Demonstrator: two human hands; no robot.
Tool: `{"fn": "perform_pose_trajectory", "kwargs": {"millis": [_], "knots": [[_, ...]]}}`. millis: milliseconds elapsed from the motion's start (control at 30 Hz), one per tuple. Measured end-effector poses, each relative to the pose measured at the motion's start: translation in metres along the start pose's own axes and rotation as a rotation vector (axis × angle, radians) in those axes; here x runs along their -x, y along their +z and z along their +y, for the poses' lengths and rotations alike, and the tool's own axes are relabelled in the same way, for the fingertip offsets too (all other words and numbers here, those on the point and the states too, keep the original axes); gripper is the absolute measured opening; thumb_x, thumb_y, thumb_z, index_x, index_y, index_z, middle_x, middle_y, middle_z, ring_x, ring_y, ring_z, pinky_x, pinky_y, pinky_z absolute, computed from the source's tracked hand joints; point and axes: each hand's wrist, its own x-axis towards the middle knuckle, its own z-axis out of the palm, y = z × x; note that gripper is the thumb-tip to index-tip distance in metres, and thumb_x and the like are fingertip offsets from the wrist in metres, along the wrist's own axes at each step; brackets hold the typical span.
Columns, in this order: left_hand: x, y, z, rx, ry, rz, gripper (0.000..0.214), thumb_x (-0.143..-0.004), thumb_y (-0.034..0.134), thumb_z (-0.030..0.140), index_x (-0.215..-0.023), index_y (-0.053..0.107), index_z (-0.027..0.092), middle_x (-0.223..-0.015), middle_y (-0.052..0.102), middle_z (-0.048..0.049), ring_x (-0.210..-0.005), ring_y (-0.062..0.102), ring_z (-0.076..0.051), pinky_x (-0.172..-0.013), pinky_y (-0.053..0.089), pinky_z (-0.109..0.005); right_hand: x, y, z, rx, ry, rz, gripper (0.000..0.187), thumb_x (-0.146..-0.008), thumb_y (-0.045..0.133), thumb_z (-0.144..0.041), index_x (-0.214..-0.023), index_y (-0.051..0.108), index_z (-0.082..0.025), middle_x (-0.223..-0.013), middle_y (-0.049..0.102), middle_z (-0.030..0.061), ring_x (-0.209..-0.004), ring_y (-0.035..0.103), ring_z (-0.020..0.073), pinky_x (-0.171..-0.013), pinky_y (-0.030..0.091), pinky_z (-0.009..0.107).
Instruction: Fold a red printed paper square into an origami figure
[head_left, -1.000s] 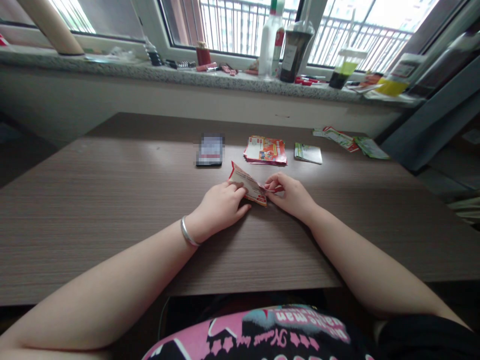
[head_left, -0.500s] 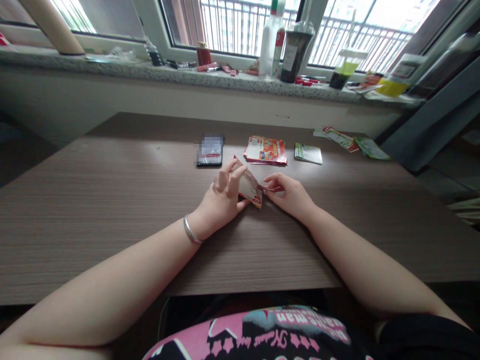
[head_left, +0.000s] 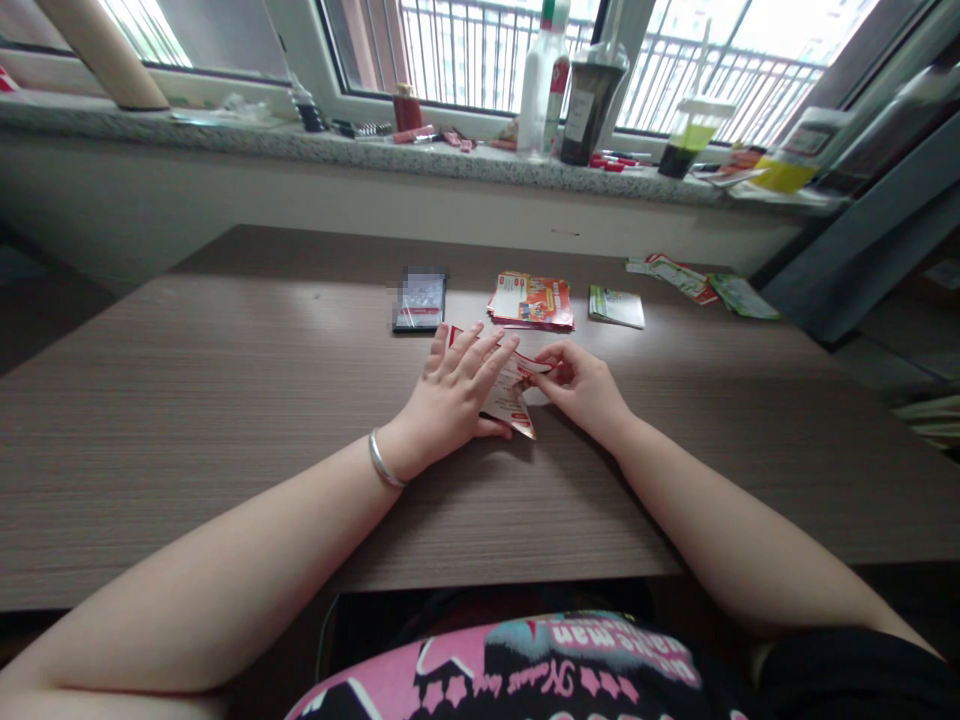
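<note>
Left fingers [head_left: 480,352]: stretched out and slightly fanned, lying flat on top of the red-and-white leaflet [head_left: 516,402], pressing it to the table [head_left: 225,400]. No grasp, palm down. Your left hand [head_left: 454,398] covers most of the sheet; only its right part and a lower corner show past your thumb.

Right fingertips [head_left: 546,362]: thumb and forefinger pinched on the leaflet's right edge, the other fingers curled under. Your right hand [head_left: 583,388] rests low on the table, touching the paper just beside your left.

Both forearms angle inward from the table's near edge and meet at the centre. Bracelet [head_left: 380,462] on your left wrist.

Change from half a second ago: the leaflet stood up on edge in your left fingers then; now it lies flat under your opened hand. Your right pinch sits a little farther forward.

Beyond the hands: phone [head_left: 420,300], a red leaflet stack [head_left: 532,301], and a green stack [head_left: 616,306], all apart from your fingers.
</note>
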Motion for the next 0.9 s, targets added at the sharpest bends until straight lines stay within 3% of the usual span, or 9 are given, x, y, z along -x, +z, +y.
{"fn": "perform_pose_trajectory", "kwargs": {"millis": [233, 467, 600, 767, 900], "knots": [[-0.005, -0.006, 0.005, 0.052, 0.036, -0.038, 0.097, -0.08, 0.069, 0.055, -0.154, 0.017, 0.02, -0.142, 0.05, -0.0129, -0.131, 0.047, -0.028, -0.122, 0.009, -0.053, 0.001, 0.001, 0.001, -0.079, 0.037, 0.005, 0.019, -0.078, 0.072, -0.032, -0.09, 0.06, -0.022, -0.071, 0.066, -0.0019, -0.056, 0.058, 0.0113, -0.055, 0.049, 0.026], [-0.002, -0.004, 0.005, 0.038, -0.049, 0.018, 0.097, -0.079, 0.069, 0.056, -0.153, 0.022, 0.014, -0.126, 0.059, -0.0146, -0.114, 0.052, -0.03, -0.105, 0.036, -0.044, 0.007, 0.0, -0.013, -0.093, -0.064, -0.023, 0.018, -0.079, 0.072, -0.035, -0.088, 0.063, -0.022, -0.079, 0.067, -0.0002, -0.065, 0.063, 0.0122, -0.064, 0.054, 0.028], [-0.003, -0.004, 0.007, 0.075, -0.113, 0.026, 0.091, -0.079, 0.071, 0.044, -0.152, 0.025, 0.016, -0.123, 0.062, -0.0118, -0.11, 0.053, -0.029, -0.102, 0.035, -0.042, 0.01, -0.001, -0.017, -0.063, -0.116, 0.013, 0.015, -0.081, 0.071, -0.034, -0.087, 0.066, -0.022, -0.081, 0.068, 0.0002, -0.069, 0.064, 0.0128, -0.066, 0.056, 0.028], [-0.007, -0.008, 0.008, 0.149, -0.207, 0.012, 0.073, -0.073, 0.077, 0.029, -0.139, 0.046, 0.021, -0.106, 0.072, -0.0057, -0.102, 0.058, -0.028, -0.099, 0.037, -0.042, 0.011, -0.001, -0.025, -0.067, -0.151, 0.024, 0.012, -0.082, 0.07, -0.034, -0.085, 0.067, -0.023, -0.081, 0.07, 0.0004, -0.073, 0.066, 0.0137, -0.066, 0.057, 0.028], [-0.009, -0.012, 0.007, 0.183, -0.241, 0.09, 0.06, -0.074, 0.078, 0.028, -0.129, 0.054, 0.025, -0.101, 0.073, -0.003, -0.105, 0.059, -0.025, -0.113, 0.026, -0.05, 0.012, -0.002, -0.031, -0.108, -0.152, 0.023, 0.01, -0.084, 0.066, -0.031, -0.088, 0.063, -0.022, -0.094, 0.071, 0.0035, -0.087, 0.068, 0.016, -0.068, 0.056, 0.028]]}}
